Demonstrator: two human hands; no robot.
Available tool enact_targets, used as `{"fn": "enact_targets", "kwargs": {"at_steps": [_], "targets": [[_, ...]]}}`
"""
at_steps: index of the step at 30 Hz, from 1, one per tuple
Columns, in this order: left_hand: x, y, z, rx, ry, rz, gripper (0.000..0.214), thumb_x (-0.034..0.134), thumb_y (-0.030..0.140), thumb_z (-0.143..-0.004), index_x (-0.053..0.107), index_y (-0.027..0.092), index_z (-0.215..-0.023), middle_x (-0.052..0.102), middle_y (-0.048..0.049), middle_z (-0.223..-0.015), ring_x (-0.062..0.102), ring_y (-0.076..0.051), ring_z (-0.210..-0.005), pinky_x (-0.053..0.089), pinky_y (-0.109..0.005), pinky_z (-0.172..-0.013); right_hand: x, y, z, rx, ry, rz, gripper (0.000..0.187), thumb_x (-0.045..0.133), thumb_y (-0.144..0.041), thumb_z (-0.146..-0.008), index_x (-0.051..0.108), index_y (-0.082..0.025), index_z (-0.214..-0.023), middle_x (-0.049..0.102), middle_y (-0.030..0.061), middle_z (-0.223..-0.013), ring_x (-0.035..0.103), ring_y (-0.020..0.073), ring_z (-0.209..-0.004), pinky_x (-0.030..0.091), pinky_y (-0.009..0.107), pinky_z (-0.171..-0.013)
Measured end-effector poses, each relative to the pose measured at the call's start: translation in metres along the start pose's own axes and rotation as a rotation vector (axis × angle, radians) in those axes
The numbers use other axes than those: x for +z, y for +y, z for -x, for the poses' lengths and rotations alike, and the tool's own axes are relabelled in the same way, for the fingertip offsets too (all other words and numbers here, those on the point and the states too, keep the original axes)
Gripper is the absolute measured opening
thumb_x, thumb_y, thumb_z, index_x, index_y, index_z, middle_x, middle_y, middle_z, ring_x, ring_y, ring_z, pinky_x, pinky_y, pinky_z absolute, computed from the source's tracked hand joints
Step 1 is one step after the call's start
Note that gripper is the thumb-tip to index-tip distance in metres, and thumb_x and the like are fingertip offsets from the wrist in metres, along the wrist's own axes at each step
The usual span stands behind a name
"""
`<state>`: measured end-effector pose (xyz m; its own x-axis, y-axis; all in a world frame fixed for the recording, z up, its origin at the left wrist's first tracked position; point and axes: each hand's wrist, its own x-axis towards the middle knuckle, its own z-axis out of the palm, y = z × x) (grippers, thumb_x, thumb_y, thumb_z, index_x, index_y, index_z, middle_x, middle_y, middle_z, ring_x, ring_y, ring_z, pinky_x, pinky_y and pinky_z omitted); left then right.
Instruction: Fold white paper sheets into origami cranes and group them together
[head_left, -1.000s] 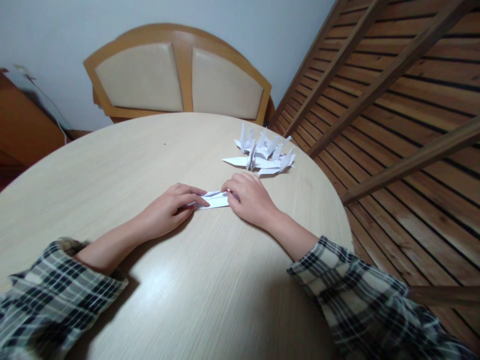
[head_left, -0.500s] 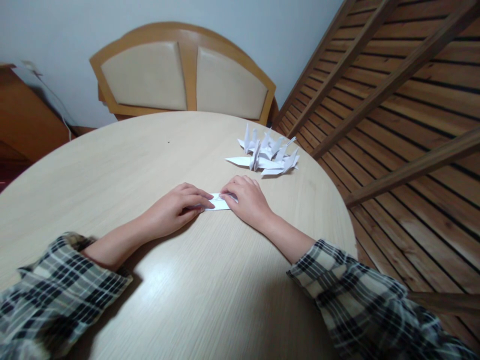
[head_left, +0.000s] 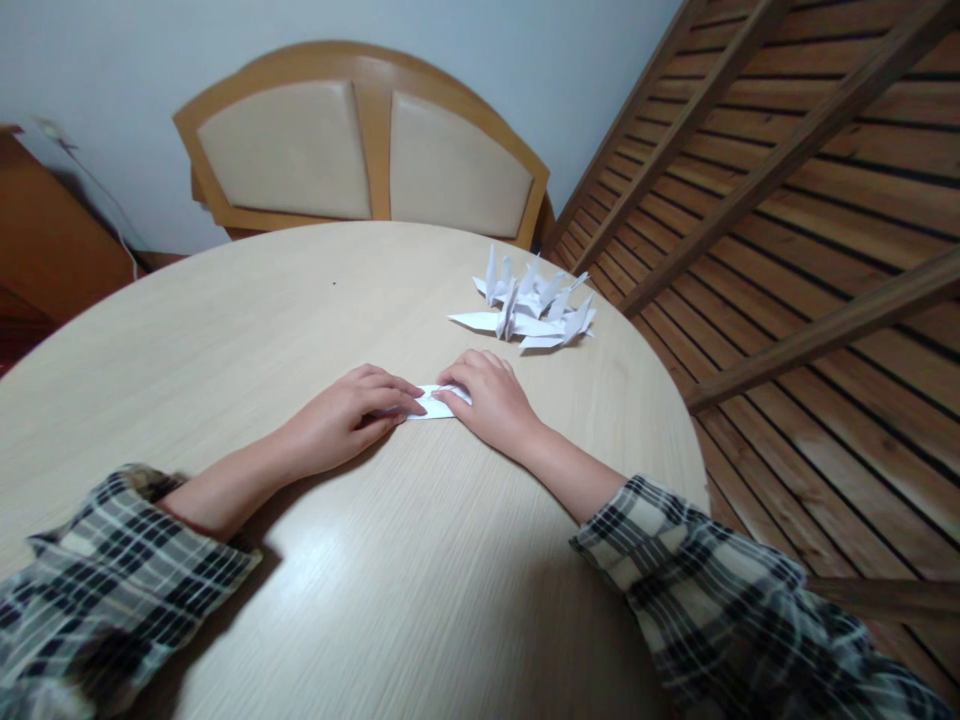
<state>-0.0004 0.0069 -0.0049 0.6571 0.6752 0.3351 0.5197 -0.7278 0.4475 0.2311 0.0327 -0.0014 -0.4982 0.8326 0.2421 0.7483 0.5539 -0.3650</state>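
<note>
A small piece of folded white paper (head_left: 433,409) lies flat on the table between my hands. My left hand (head_left: 351,415) rests at its left end, fingertips pressing the paper down. At the other end, my right hand (head_left: 491,402) has its thumb and forefinger closed on the upper layer; its palm hides that end of the sheet. Beyond my right hand stand several white paper cranes (head_left: 526,318), bunched together with wings and necks pointing up.
The round pale wooden table (head_left: 405,580) fills most of the view. Behind it is a padded wooden headboard (head_left: 381,150) against the wall. A slatted wooden panel (head_left: 817,230) rises on the right, and a brown cabinet (head_left: 52,240) is at the far left.
The whole view has shifted very slightly. My hands keep almost the same grip, with the right thumb and finger a touch lower on the paper.
</note>
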Motion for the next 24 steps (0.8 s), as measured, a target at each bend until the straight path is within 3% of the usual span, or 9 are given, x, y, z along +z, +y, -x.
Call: {"fn": "enact_targets", "kwargs": {"at_steps": [9,24], "targets": [[0.0005,0.0007,-0.0004,0.021,0.017,-0.03,0.025,0.051,0.02,-0.099,0.073,0.022,-0.112,0.074,-0.0073,-0.116,0.064,-0.022,-0.105,0.049,-0.039,-0.093,0.0016,-0.0002,-0.0001,-0.018,0.004,-0.032,0.009,0.065,-0.025,-0.095,0.067,-0.019,-0.1,0.066,0.0078,-0.107,0.056,0.0241,-0.107,0.038,0.037,-0.096],[0.0001,-0.0029,0.0031,0.122,0.082,-0.277,0.026,0.053,0.03,-0.103,0.077,0.02,-0.109,0.07,-0.0129,-0.113,0.064,-0.025,-0.101,0.054,-0.038,-0.085,0.0066,0.0031,-0.001,-0.07,0.067,-0.176,0.005,0.062,-0.017,-0.092,0.061,-0.021,-0.089,0.066,0.0035,-0.095,0.056,0.0205,-0.096,0.038,0.034,-0.09]]}}
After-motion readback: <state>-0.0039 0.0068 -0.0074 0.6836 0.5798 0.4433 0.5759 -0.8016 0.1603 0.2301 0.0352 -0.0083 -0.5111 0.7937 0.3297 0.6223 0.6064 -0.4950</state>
